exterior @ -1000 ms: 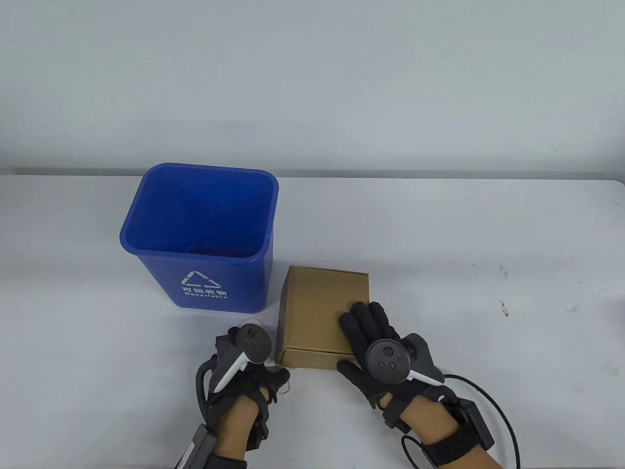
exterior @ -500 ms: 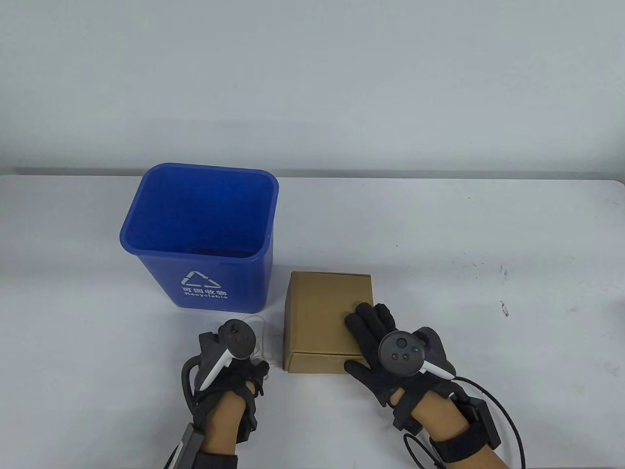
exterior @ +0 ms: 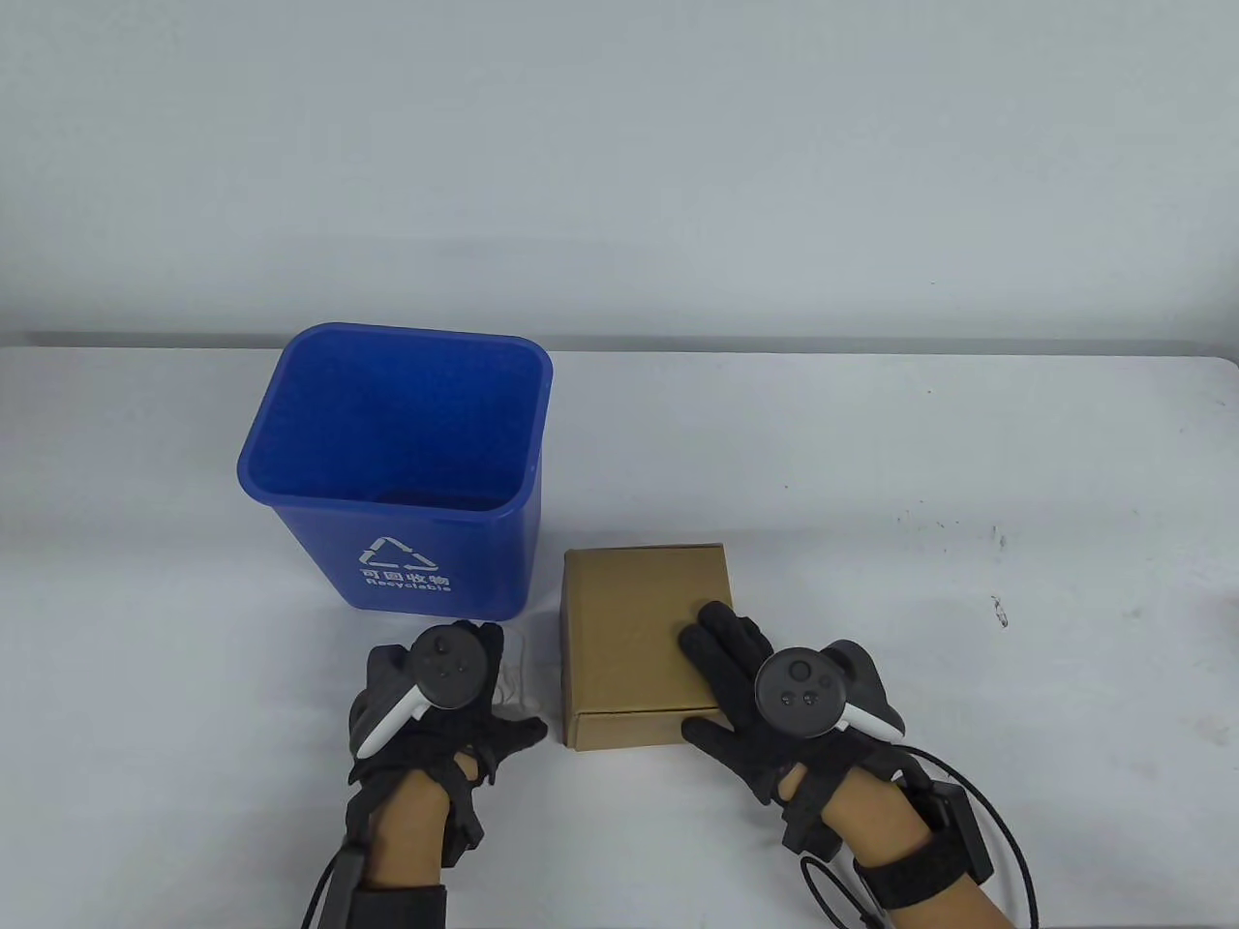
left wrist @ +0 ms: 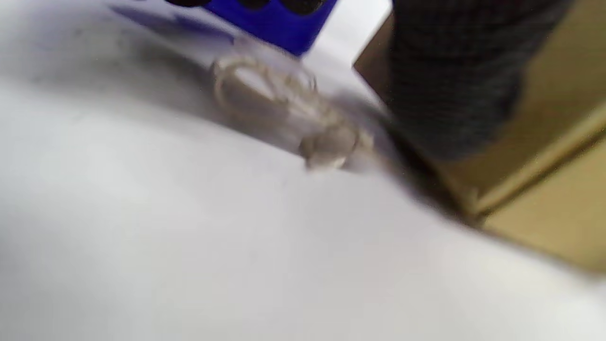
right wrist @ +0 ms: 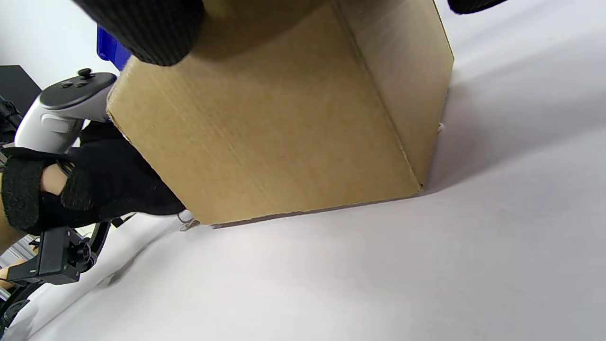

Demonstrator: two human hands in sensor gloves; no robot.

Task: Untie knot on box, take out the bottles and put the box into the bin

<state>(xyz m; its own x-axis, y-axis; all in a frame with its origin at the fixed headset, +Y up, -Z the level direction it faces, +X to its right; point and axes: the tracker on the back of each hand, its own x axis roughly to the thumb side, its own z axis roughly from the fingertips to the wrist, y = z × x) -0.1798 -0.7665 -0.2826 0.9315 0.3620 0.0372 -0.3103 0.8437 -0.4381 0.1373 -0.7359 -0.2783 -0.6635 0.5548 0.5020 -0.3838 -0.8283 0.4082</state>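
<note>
String [left wrist: 284, 109] off, loose on counter [exterior: 871, 464] beside cardboard box [exterior: 639, 629]. Right hand [exterior: 745, 687] flat on lid, fingers straight; left hand [exterior: 455, 716] empty, relaxed. Next: lift lid, remove bottles.

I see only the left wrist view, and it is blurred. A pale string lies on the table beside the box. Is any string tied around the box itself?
Observer: No string shows on the box in the table view or the right wrist view. Its lid is shut.
Operator: Where is the right hand?
Observer: The right hand lies flat on the lid, fingers straight, with the thumb at the front edge.
Operator: Is anything inside the bin?
Observer: The bin stands upright, behind the box and to its left. The part of its inside that shows holds nothing.
</note>
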